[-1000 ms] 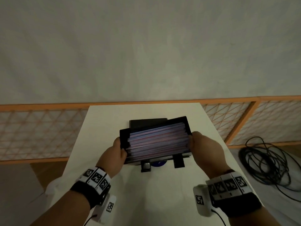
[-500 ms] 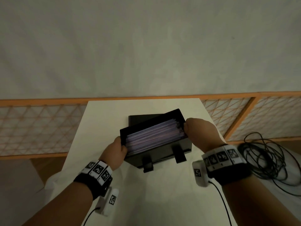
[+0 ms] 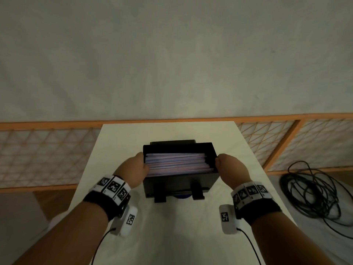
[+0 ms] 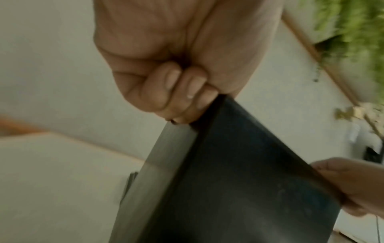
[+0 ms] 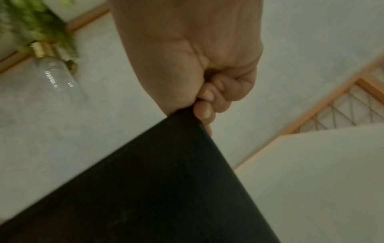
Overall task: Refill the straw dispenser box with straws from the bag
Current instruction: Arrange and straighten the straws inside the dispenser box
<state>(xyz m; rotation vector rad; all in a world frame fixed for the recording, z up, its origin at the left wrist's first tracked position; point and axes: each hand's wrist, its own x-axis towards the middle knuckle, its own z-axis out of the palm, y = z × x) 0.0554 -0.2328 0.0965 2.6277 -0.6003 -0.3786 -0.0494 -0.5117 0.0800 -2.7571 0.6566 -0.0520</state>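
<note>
The black straw dispenser box point(image 3: 179, 185) sits level at the middle of the white table point(image 3: 172, 236), its top open and packed with pale purple-pink straws point(image 3: 177, 163). My left hand point(image 3: 134, 169) grips the box's left end wall and my right hand point(image 3: 229, 169) grips its right end wall. In the left wrist view, the left hand's fingers point(image 4: 176, 82) curl over the box's rim point(image 4: 228, 189). The right wrist view shows the right hand's fingers point(image 5: 207, 98) pinching the box's edge point(image 5: 155, 189). No bag is in view. Whether the box touches the table cannot be told.
A flat black lid point(image 3: 172, 142) lies just behind the box. Something blue point(image 3: 182, 197) peeks out under the box's front. An orange lattice screen point(image 3: 38, 153) runs behind the table. A coil of black cable point(image 3: 315, 192) lies on the floor to the right.
Half a second ago the box was tilted with its right end raised; now it is level again, both hands still gripping its ends.
</note>
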